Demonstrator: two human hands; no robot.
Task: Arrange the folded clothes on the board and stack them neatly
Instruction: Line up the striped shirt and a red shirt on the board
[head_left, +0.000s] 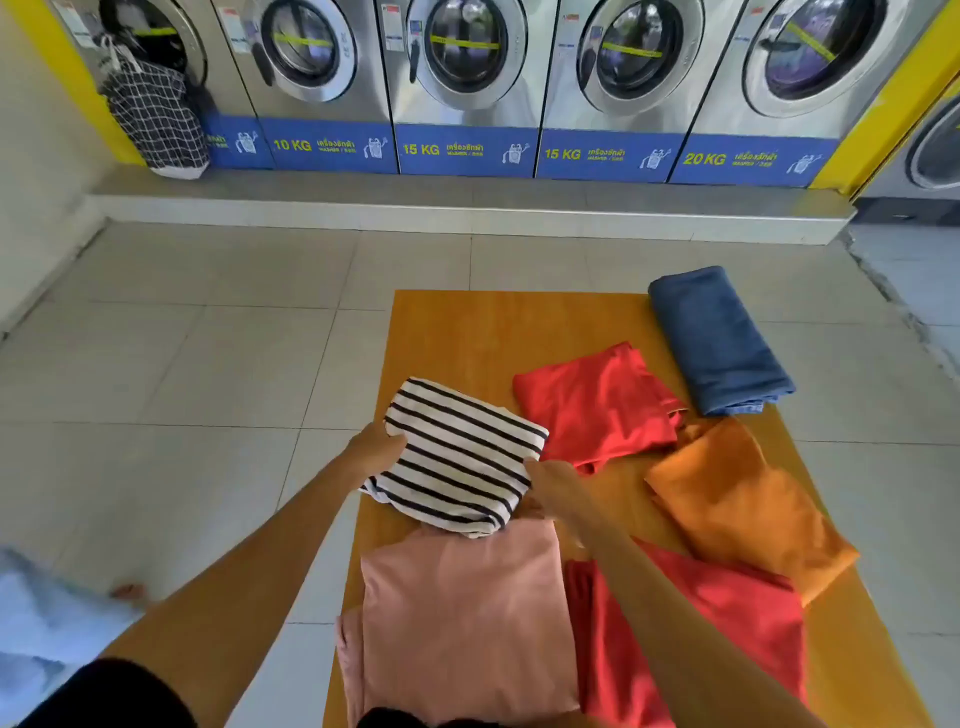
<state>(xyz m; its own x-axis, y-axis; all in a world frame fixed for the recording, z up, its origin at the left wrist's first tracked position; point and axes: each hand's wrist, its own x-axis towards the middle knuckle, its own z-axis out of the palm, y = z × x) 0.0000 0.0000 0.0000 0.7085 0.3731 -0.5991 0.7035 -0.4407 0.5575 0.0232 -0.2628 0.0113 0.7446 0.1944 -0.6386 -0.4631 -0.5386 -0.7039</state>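
A folded black-and-white striped shirt (460, 457) is held above the wooden board (467, 332). My left hand (376, 449) grips its left edge and my right hand (553, 491) grips its right edge. Its near end overlaps a folded pink garment (462, 623) lying closest to me. On the board also lie a folded red garment (597, 402) in the middle, a blue folded garment (714, 340) at the far right, an orange one (743, 504) at the right, and a second red one (727, 618) under my right forearm.
A row of steel washing machines (467, 67) on a raised step (467, 213) lines the far wall. A checked laundry bag (156, 119) hangs at the far left. Grey floor tiles (182, 389) surround the board. A light blue cloth (36, 618) blurs at the near left.
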